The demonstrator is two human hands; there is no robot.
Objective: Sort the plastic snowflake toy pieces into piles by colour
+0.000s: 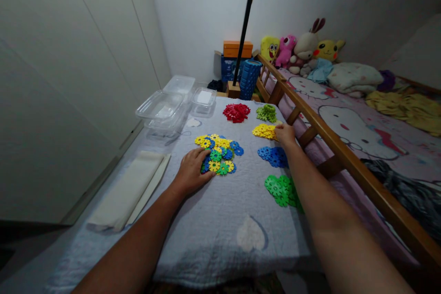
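Observation:
A mixed pile of yellow, blue and green plastic snowflake discs (220, 151) lies mid-table. Against its left side rests my left hand (193, 170), thumb and fingers apart, touching the discs. Over at the right, my right hand (285, 134) is at the edge of a yellow snowflake disc pile (264, 131), its fingers pinched on a yellow disc partly hidden by them. Single-colour piles stand around it: red pieces (236, 112), light green pieces (266, 113), blue discs (273, 156) and green discs (280, 189). My right forearm covers part of the blue and green piles.
Clear plastic containers (161, 105) stand at the back left, and folded beige cloth (129, 190) lies in front of them. A wooden bed rail (320, 140) borders the table on the right. Behind rises a black pole (245, 23) on a wooden block.

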